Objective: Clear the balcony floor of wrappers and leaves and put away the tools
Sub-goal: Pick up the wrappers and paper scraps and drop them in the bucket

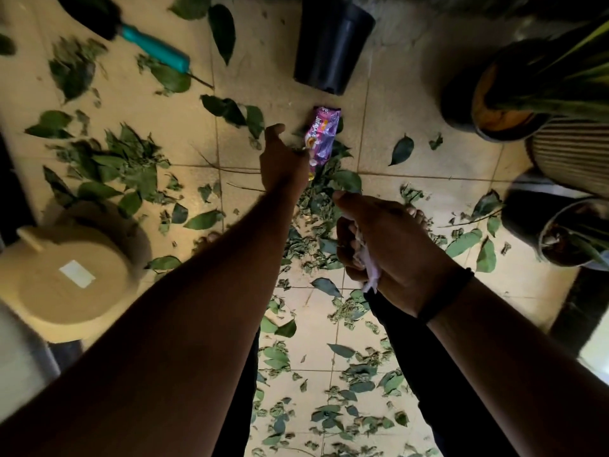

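head view: the left hand (283,159) reaches down to a purple wrapper (321,138) lying on the tiled floor (389,127) among green leaves (131,166), just below a black pot (331,44). its fingers seem to pinch the wrapper's near end, though the hand hides the contact, so i cannot tell for sure. the right hand (389,245) is curled round a wad of crumpled white wrappers (364,255), held above the leaf litter. a brush (155,47) with a teal handle lies at the upper left, untouched, and a beige bucket (66,275) stands at the left.

what could go wrong, as i judge it: a thin pinch on slick film may slip, dropping the wrapper back among the leaves. the right hand is already full, so passing another piece into it could let the white wad spill. a bare foot (417,216) stands in the leaves near thin twigs, which could prick it. the potted plants (514,94) on the right stand close enough to be knocked by an elbow.

writing: the purple wrapper bears white brand lettering, upside down from here and blurred; i cannot read it. the bucket carries a blank white label (78,273).
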A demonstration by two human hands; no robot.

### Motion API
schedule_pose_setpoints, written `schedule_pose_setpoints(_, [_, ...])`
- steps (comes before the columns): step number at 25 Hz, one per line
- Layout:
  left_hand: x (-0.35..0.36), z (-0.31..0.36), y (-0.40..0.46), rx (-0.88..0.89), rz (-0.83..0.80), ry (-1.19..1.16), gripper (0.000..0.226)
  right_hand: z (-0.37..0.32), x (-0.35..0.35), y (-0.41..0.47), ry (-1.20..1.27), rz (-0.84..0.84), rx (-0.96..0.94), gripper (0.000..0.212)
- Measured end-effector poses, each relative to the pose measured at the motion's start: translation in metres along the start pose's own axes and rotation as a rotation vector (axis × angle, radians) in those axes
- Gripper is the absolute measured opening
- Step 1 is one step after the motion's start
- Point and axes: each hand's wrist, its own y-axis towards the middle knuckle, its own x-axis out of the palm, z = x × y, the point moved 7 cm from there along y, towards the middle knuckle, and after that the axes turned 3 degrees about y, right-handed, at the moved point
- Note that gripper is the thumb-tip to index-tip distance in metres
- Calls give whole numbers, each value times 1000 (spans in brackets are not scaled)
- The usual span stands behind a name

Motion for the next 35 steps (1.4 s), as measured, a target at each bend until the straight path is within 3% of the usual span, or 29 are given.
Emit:
schedule_pose_setpoints(2, [22, 6, 6, -74, -41, 34, 67, -1, 1, 0, 30, -6, -21, 45])
schedule_pose_setpoints(5, [47, 4, 16, -187, -48, 99, 48, 4, -10, 7, 19, 28, -18, 54])
schedule_pose_setpoints(10, [4, 24, -18, -192, 28, 109, 41, 20, -20, -2, 37, 14, -11, 43])
schedule_pose_setpoints(13, [-75, 39, -85, -75, 83, 63, 21, 12, -19, -20, 168, 103, -127, 45])
schedule_pose_setpoints(15, [-145, 50, -140, 42, 34, 56, 11, -2, -1, -59, 181, 82, -223, 43])
schedule_pose_setpoints(17, [-223, 75, -210, 186, -15, 8, 12, -18, 24, -128, 180, 13, -246, 44])
schedule_pose_setpoints(20, [-336, 129, -317, 268, -1, -72, 20, -52, 39, -257, 233, -100, -231, 52])
schedule_pose_setpoints(23, [-413, 186, -391, 359, -2, -85, 3, -106, 45, -379, 282, -193, -337, 48])
schedule_pose_setpoints(24, [-433, 202, -406, 387, 12, -113, 7, -123, 42, -415, 301, -176, -394, 47])
schedule_pose_setpoints(29, [-458, 281, -438, 591, -156, -191, 12, -140, -8, -547, 655, 69, -571, 37])
schedule_pose_setpoints(31, [-452, 314, -453, 731, -243, -150, 20, -114, -26, -590, 898, 134, -651, 38])
schedule_pose_setpoints(35, [-432, 385, -534, 1057, -423, -91, 28, -35, -46, -662, 1116, 122, -860, 48])
